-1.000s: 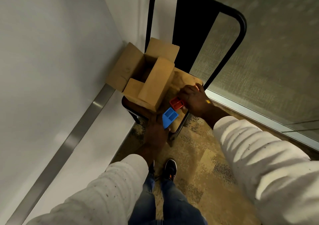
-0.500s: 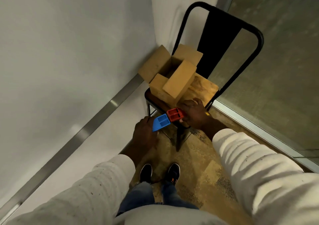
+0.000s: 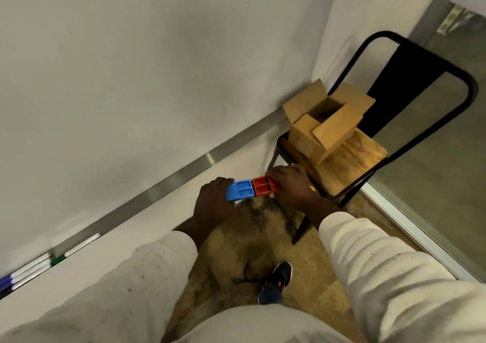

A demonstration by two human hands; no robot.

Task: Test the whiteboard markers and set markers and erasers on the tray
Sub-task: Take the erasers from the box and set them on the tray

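Centre frame, our left hand (image 3: 212, 204) grips the blue eraser (image 3: 241, 190), right hand (image 3: 292, 188) the red eraser (image 3: 263, 186), presumably for the tray (image 3: 168, 182).

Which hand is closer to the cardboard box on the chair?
The right hand. It grips the red eraser at the front edge of the chair, just below the cardboard box. The left hand grips the blue eraser farther left, off the chair.
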